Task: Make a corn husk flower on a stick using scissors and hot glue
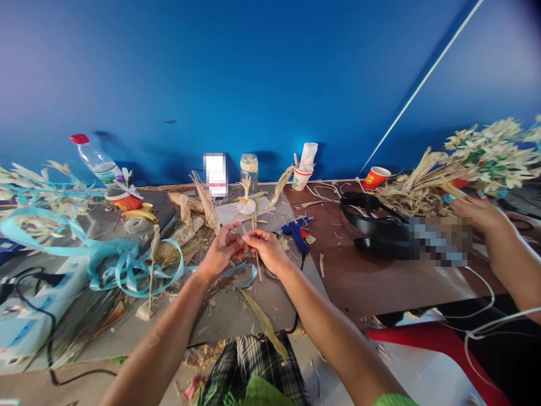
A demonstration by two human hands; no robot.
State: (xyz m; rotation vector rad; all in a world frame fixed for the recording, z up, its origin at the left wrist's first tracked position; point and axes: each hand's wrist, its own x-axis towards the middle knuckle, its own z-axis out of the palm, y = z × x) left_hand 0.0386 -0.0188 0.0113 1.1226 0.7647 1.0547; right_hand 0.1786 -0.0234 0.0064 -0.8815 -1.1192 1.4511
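Observation:
My left hand (223, 249) and my right hand (265, 248) meet over the middle of the table, fingertips pinched together. Whatever lies between them is too small and covered to make out. Just beyond the fingers, a pale husk flower (245, 197) rises by a small round white piece on a white sheet (270, 210). To the right of my right hand rests a blue glue gun (298, 232). Dried corn husks (206, 203) lie beyond my left hand, and a long dry leaf (266, 324) hangs over the table's front edge.
Light blue ribbon (127, 265), a white power strip (46, 310) and a tilted bottle (97, 160) occupy the left. A lidded jar (249, 169) and paper cup (301, 177) stand by the wall. At right are a black headset (372, 228) and another person's hand (477, 213) at husks.

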